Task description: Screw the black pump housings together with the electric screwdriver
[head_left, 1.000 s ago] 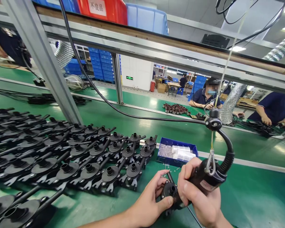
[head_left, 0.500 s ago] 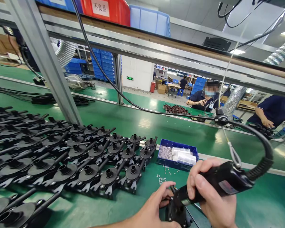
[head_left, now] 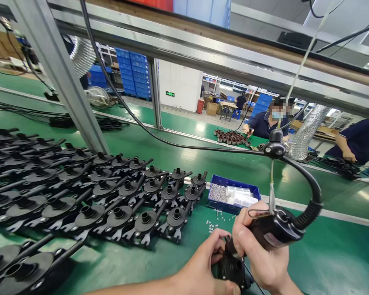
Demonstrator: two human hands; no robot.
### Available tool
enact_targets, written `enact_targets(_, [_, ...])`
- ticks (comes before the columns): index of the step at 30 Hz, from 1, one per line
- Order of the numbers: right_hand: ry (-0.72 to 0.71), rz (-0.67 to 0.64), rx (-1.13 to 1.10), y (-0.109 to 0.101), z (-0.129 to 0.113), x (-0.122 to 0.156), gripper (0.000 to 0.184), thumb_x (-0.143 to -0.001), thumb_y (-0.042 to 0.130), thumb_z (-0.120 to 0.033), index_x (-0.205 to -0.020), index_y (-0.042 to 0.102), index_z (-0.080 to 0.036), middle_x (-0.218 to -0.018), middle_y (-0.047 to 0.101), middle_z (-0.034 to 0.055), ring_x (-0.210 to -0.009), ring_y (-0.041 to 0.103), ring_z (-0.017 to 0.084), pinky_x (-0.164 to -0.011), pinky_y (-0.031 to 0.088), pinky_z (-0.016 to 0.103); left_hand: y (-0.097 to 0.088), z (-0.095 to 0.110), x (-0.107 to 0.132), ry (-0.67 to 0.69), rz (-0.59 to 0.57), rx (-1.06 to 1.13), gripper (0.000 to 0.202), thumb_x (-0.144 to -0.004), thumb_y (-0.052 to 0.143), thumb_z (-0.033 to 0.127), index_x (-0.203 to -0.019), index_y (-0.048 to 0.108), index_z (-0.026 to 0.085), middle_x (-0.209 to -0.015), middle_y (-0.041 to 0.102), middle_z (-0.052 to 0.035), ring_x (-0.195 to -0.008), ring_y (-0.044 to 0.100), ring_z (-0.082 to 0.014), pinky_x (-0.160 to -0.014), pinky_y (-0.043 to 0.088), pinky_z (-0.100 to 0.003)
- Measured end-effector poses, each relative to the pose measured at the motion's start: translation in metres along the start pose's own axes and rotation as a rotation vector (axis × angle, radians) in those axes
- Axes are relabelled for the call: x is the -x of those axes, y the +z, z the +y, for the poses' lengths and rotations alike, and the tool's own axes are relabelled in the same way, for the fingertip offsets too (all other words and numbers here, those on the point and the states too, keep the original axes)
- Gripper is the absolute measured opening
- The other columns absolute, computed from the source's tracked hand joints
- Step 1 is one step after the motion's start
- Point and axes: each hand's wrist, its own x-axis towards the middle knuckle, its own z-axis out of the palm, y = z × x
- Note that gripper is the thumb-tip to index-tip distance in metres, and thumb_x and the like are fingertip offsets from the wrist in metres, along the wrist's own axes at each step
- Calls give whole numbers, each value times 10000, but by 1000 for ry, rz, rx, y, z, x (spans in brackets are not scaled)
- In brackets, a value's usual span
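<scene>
The step in hand looks like screw driving. The right hand (head_left: 260, 256) has its fingers (head_left: 242, 229) wrapped tight round a black driver (head_left: 275, 231), tilted with its tip down on a black pump (head_left: 232, 268). The left hand (head_left: 203, 268) steadies that pump, with its fingers (head_left: 217, 241) curled and pinching the upper edge. The pump sits on the green desk (head_left: 332, 254), just in front of the blue tray (head_left: 233, 209), at the bottom edge of the view. The hands hide the bit and the screw, so I cannot tell how far the screw is seated.

As a judgement, the next move calls for keeping the bit square on the screw head and the pump firmly braced against turning. Another screw, if needed, would come from the tray.

The tray is the only container close by. Its left part holds a heap of small silvery screws (head_left: 217, 191), and its right part holds a few white plastic tubes (head_left: 241, 196) lying on their sides. A few loose screws (head_left: 213, 223) lie on the desk between the tray and the hands.

Left of the tray, many like pumps (head_left: 126, 196) stand in slanting rows. A coiled cable (head_left: 309, 196) arcs from the driver's rear, right of the tray. Beyond the tray, across the line, two people (head_left: 266, 123) work at a far desk near a pile of dark parts (head_left: 230, 137).
</scene>
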Motion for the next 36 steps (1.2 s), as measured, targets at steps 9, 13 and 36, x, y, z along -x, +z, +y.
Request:
enact_targets(9, [54, -82, -89, 4, -8, -11, 225, -1025, 761, -367, -922, 621, -224, -691, 556, -36, -495, 456, 120, -496, 364, 286, 5, 7, 1, -26, 30, -3, 859, -630, 1050, 321, -1336, 566, 262, -1268, 685, -89, -1342, 602, -369, -1197, 424, -582])
enact_targets(13, [100, -133, -163, -2, -14, -8, 268, -976, 807, -382, -908, 585, -250, -665, 524, -55, -477, 442, 130, -495, 340, 296, 3, -1, 1, 7, 4, -14, 883, -662, 1029, 348, -1394, 541, 272, -1307, 669, -95, -1326, 607, -362, -1216, 396, -590])
enact_targets(36, [75, -21, -32, 7, -5, -15, 244, -1004, 777, -416, -964, 624, -230, -654, 560, -55, -481, 481, 124, -489, 423, 265, -2, -15, -3, 43, -10, -75, 881, -683, 1011, 425, -1413, 541, 275, -1280, 643, -84, -1289, 601, -345, -1154, 471, -530])
